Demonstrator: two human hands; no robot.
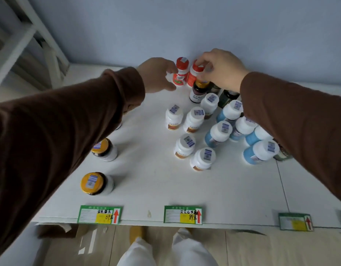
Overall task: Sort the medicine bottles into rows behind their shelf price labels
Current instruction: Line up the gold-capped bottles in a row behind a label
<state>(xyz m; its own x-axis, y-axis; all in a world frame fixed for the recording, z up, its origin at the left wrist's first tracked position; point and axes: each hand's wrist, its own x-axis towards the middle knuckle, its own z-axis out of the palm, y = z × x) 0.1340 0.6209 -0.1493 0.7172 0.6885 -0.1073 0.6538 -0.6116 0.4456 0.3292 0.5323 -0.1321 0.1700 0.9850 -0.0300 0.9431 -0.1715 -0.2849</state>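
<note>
Two red-capped bottles stand at the back of the white shelf [146, 150]. My left hand [158, 75] curls its thumb and fingers round the left red bottle [181, 73]. My right hand [221, 68] pinches the cap of the right red bottle [194, 73] from above. Just in front stands a dark gold-capped bottle [198, 91]. Two gold-capped jars [103, 150] [94, 183] stand in a column behind the left price label [99, 215]. Several white bottles [185, 148] cluster mid-shelf behind the middle label [183, 215].
Several blue bottles [217, 135] with white caps crowd the right side under my right forearm, with dark green bottles [226, 97] behind them. A third label [295, 221] sits at the front right edge. The blue wall rises directly behind the red bottles.
</note>
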